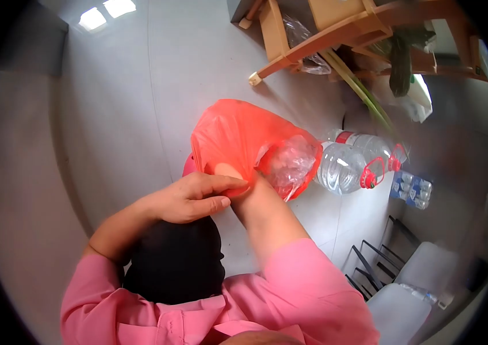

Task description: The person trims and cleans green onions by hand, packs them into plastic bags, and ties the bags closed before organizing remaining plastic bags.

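Observation:
A red plastic bag (229,129) hangs in front of me, with crumpled clear plastic (293,164) showing in an opening on its right side. My left hand (198,196) reaches across from the left, thumb and index finger closed on the red bag's lower edge, over my right forearm (267,215). That forearm goes up under the bag's edge. The bag hides my right hand, so its fingers and whatever they may hold cannot be seen.
Large clear water bottles (341,169) with red caps and handles stand right of the bag, near a shrink-wrapped pack (412,190). A brown rack (324,43) holds boxes, plastic and green stalks (359,86). Grey chairs (396,310) are at lower right.

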Demonstrator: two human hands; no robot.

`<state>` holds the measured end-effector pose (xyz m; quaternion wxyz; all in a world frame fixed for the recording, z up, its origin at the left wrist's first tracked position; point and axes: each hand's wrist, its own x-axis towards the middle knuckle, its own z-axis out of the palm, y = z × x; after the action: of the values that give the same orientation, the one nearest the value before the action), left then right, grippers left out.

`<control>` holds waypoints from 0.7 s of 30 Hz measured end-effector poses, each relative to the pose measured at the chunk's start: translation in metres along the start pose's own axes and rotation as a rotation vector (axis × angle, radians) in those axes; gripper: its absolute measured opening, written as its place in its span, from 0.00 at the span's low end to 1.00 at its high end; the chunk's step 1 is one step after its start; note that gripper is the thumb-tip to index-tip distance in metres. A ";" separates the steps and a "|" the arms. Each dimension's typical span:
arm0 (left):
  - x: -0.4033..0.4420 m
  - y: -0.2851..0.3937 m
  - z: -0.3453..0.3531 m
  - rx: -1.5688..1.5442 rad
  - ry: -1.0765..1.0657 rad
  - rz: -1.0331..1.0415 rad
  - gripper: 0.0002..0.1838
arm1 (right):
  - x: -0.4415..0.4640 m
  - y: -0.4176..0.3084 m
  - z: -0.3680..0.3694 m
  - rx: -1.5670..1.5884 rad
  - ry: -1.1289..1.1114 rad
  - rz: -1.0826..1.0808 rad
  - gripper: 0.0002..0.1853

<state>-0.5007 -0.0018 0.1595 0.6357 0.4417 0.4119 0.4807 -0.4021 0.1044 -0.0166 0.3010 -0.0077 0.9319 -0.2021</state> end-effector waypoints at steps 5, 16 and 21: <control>0.002 -0.007 0.003 -0.407 0.269 -0.042 0.17 | -0.057 -0.015 -0.031 0.234 -0.022 0.077 0.13; -0.021 -0.031 -0.002 -0.071 0.700 -0.215 0.10 | -0.224 0.027 0.045 1.033 1.141 0.996 0.34; -0.009 -0.051 -0.003 0.313 0.766 -0.466 0.44 | -0.173 0.046 0.080 2.329 0.835 0.645 0.26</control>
<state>-0.4928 -0.0179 0.1113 0.4548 0.2187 0.7724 0.3857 -0.2103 0.1400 0.0034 -0.1491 0.5488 0.1884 -0.8007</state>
